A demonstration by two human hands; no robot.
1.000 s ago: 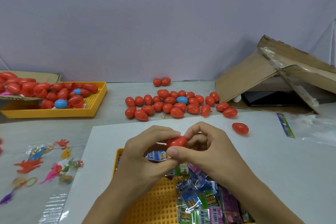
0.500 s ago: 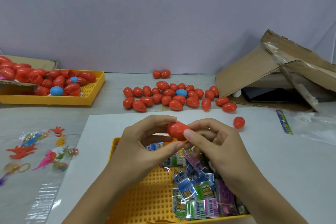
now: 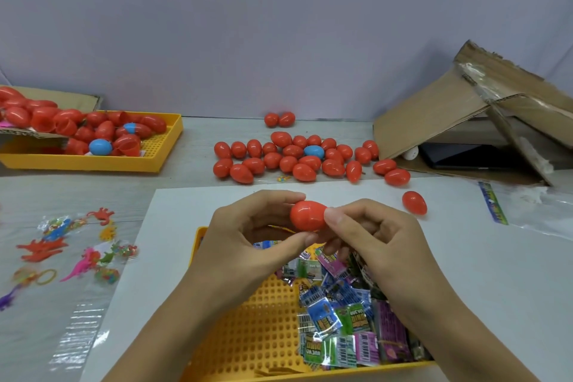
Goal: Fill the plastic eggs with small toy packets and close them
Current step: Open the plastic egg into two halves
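Observation:
A closed red plastic egg (image 3: pixel 307 216) is pinched between my left hand (image 3: pixel 248 236) and my right hand (image 3: pixel 375 242), held above the near yellow tray (image 3: pixel 248 319). The tray's right half holds several small toy packets (image 3: pixel 344 319) in blue, green and purple wrappers. A pile of closed eggs (image 3: pixel 297 158), red with one blue, lies on the table beyond the hands. One red egg (image 3: pixel 414 203) lies apart at the right. A far yellow tray (image 3: pixel 161 161) at the left holds open red egg halves and blue ones.
A white sheet (image 3: pixel 465 273) lies under the near tray. Loose rubber toys in clear wrap (image 3: pixel 71 251) are spread at the left. A collapsed cardboard box (image 3: pixel 449 115) leans at the back right, with a clear plastic bag (image 3: pixel 542 214) in front of it.
The egg has gone from partly hidden between my fingers to fully shown and closed, held a little higher. The view has tilted down, showing more of the near tray.

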